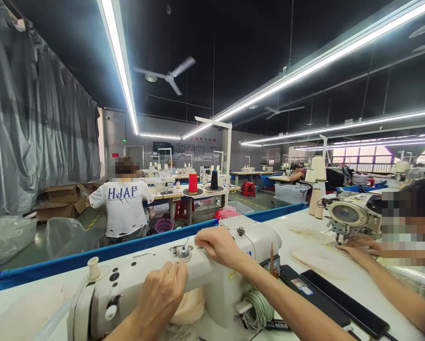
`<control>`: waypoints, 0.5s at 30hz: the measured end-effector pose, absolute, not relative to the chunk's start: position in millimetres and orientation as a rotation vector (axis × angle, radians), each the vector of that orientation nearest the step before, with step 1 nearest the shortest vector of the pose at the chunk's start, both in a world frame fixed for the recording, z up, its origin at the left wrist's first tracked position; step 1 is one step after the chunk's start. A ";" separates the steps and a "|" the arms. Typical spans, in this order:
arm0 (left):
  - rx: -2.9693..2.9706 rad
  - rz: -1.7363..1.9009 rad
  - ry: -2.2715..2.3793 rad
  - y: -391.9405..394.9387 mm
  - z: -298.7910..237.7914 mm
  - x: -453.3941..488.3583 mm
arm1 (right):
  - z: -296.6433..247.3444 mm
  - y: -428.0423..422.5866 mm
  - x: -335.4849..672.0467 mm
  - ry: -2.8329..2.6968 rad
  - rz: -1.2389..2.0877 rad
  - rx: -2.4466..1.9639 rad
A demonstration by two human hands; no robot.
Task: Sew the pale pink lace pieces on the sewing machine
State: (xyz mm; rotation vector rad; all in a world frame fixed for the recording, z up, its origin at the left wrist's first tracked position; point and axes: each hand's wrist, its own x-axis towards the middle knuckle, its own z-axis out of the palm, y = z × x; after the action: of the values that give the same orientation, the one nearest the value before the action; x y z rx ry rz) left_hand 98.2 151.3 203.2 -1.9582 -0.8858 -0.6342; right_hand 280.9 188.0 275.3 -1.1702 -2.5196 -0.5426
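Observation:
Across the white table lies a cream sewing machine (137, 274), its arm running left to right. On top of the arm sits a small round metal fitting with a white bobbin (183, 250). My left hand (164, 289) is closed just in front of that fitting, fingers curled at the arm's front edge. Behind and to the right, my right hand (217, 244) is closed in a pinch over the top of the arm. What either hand holds, if anything, is too small or hidden. Beneath the arm a bundle of cream fabric (189, 305) is partly covered by my left hand.
A coil of pale green cord (257, 310) hangs on the machine's pillar. A black phone (343, 298) and a brown pencil (272, 258) are to its right. At the right, a co-worker's hands are at another sewing machine (354, 213). Blue cloth (109, 248) edges the table's far side.

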 end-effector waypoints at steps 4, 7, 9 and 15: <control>-1.931 -0.646 -0.858 152.0 202.5 97.7 | 293.8 200.4 244.7 -2.617 -0.561 -1.085; -1.913 -0.649 -0.837 151.3 202.2 96.7 | 298.0 185.8 234.5 -2.731 -0.587 -0.961; -1.910 -0.646 -0.834 150.7 201.6 96.2 | 292.6 174.5 247.1 -2.741 -0.605 -0.959; -1.941 -0.633 -0.865 149.4 199.7 97.4 | 285.1 186.5 276.4 -2.605 -0.602 -1.182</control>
State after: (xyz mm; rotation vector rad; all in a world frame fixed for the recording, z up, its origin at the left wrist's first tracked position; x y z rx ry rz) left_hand 97.4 149.4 199.7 -1.9408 -0.8653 -0.6325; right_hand 276.4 186.5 285.1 -1.1820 -2.6054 -0.6016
